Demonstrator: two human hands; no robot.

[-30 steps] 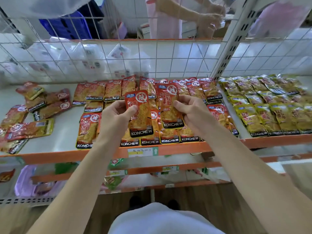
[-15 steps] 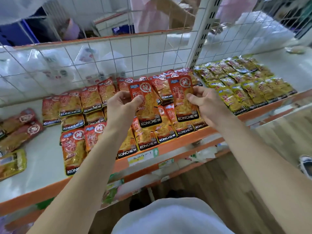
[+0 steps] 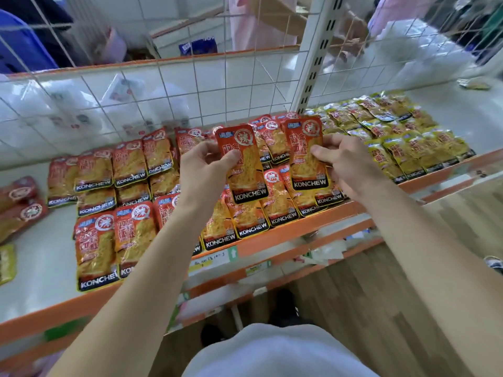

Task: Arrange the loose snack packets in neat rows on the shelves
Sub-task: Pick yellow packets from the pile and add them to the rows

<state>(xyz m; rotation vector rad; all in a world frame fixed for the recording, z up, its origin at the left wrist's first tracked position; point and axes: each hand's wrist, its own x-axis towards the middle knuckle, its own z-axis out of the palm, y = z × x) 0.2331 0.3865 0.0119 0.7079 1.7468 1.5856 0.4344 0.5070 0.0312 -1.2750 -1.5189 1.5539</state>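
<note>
The person's left hand [image 3: 202, 170] pinches a red packet [image 3: 245, 172] by its left side, with the thumb on the front and the fingers curled behind. The right hand [image 3: 348, 164] pinches a second red packet [image 3: 306, 159] by its right side in the same way. Both are held upright, side by side and a little apart, in the air over the middle of the shelf [image 3: 40, 268], closer to its orange front edge. Each one says KONCHEW at the bottom. Under them, rows of red packets [image 3: 130, 164] lie flat on the shelf, from the back edge to the front edge, and some overlap. Farther right, past a white post [image 3: 313, 63], lie rows of yellow packets [image 3: 408, 148]. Near the left end of the shelf a few darker red packets [image 3: 21, 202] lie loose and crooked. A white wire grid [image 3: 190, 85] stands along the back edge.
</note>
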